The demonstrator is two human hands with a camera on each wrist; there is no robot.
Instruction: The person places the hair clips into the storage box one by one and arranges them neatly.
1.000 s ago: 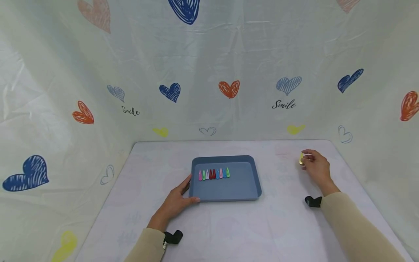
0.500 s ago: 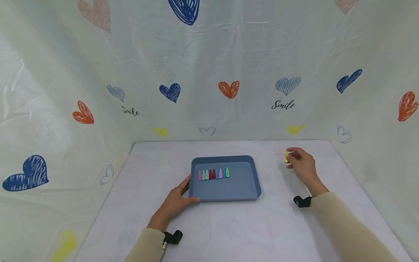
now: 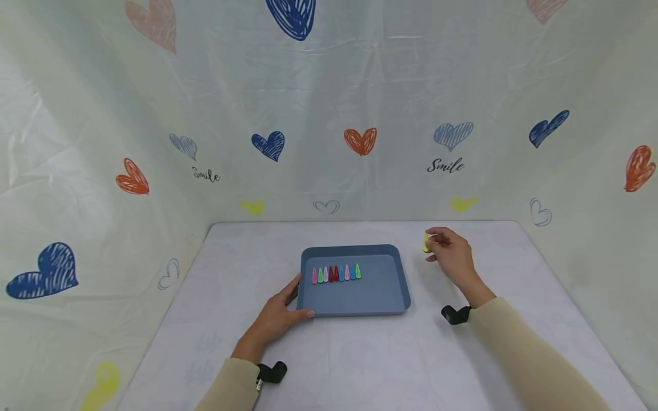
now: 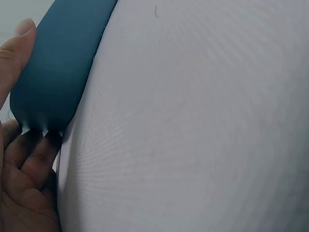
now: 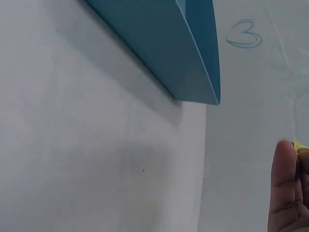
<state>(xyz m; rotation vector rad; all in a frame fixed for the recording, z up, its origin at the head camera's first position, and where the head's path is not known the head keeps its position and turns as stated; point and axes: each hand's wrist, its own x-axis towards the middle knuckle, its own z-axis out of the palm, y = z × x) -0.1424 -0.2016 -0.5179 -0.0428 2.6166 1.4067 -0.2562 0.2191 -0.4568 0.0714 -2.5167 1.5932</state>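
A blue-grey tray (image 3: 380,291) lies on the table, with a row of several snap hair clips (image 3: 336,273) in pink, green, white, red and blue. At its near left corner, my left hand (image 3: 275,317) holds the tray, thumb along the front side and fingers at the left side. The left wrist view shows those fingers (image 4: 36,154) bent against the tray's wall. Right of the tray, my right hand (image 3: 452,255) pinches a yellow hair clip (image 3: 426,242) above the table. Only a sliver of this clip shows between the fingertips in the right wrist view.
The white table (image 3: 360,365) runs back to a hanging sheet (image 3: 401,85) printed with hearts and the word Smile. Black camera mounts sit on both wrists, the right one (image 3: 455,315) low over the table.
My right hand has moved left toward the tray, carrying the yellow hair clip. The left hand, the tray and the row of clips have stayed in place.
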